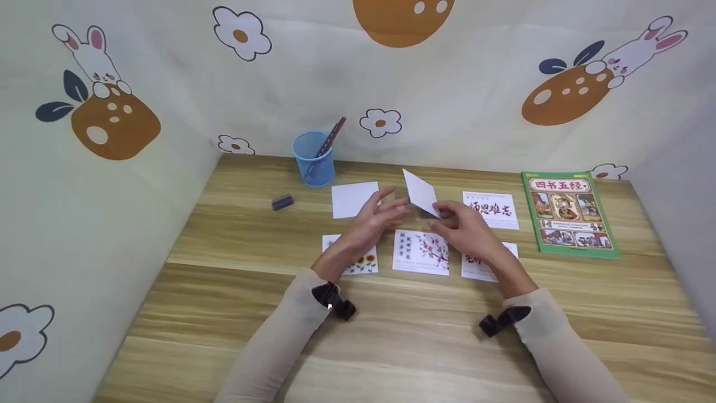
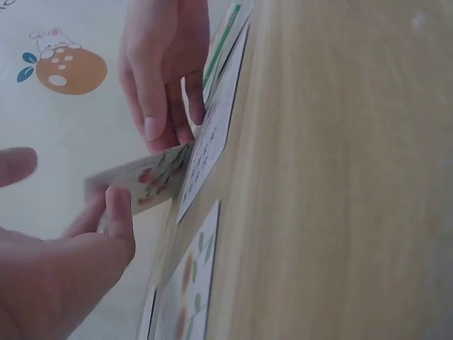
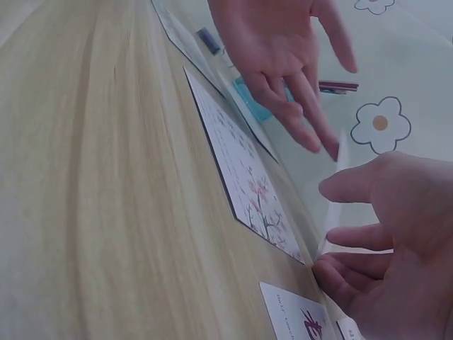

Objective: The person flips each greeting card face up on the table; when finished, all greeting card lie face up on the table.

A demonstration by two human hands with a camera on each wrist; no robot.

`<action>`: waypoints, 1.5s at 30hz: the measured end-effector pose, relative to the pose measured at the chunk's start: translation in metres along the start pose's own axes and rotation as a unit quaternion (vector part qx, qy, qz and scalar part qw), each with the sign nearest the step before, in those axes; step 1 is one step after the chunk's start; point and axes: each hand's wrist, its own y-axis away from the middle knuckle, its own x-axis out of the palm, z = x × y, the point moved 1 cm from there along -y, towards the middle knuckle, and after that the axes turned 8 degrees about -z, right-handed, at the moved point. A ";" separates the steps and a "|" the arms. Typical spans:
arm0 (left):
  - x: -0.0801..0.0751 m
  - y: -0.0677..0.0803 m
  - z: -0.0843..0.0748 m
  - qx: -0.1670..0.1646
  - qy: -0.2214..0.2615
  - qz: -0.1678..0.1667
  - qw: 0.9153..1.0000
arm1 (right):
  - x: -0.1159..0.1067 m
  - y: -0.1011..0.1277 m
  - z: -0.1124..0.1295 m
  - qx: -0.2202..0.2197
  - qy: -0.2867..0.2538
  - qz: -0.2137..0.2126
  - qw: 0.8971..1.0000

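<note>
A square card [image 1: 420,193] stands tilted above the back middle of the table, its white side towards the head camera. Red flowers and green leaves show on its other face in the left wrist view. My right hand [image 1: 467,226] pinches its lower right corner between thumb and fingers. At the card's left side is my left hand [image 1: 372,221], fingers extended and thumb apart; its fingertips are at the card's edge, and contact is hard to make out. Below lies a blossom-branch card [image 1: 420,253]. A sunflower card [image 1: 363,264] is partly under the left forearm.
A blank-faced card [image 1: 352,198] lies at the back left, and a red-lettered card [image 1: 490,210] at the right. Another lettered card [image 1: 480,268] is partly covered by my right wrist. Beyond are a blue pen cup [image 1: 317,168], a small dark block [image 1: 282,202] and a green-bordered book [image 1: 570,212].
</note>
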 end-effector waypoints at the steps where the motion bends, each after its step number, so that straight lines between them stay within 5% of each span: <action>1: 0.001 0.001 0.000 0.002 -0.007 0.017 1.000 | 0.001 0.000 0.001 0.000 -0.011 0.000 1.000; 7: 0.008 0.003 0.006 0.013 -0.076 0.099 0.992 | 0.007 0.002 0.008 -0.015 -0.110 0.012 0.994; 11: 0.014 0.003 0.011 0.019 -0.144 0.116 0.983 | 0.008 0.002 0.012 -0.011 -0.139 -0.011 0.990; 15: 0.015 0.003 0.013 0.006 -0.192 0.100 0.976 | 0.004 0.002 0.013 0.013 -0.152 -0.069 0.986; 19: 0.013 0.003 0.013 0.004 -0.186 0.084 0.979 | -0.001 0.001 0.008 0.031 -0.148 -0.108 0.982; 32: 0.004 -0.002 0.004 -0.011 -0.128 -0.022 0.992 | -0.003 0.000 0.000 0.068 -0.055 -0.069 0.994; 45: 0.002 -0.001 0.007 -0.035 -0.126 -0.028 0.991 | -0.002 0.003 0.003 0.026 0.050 -0.055 0.997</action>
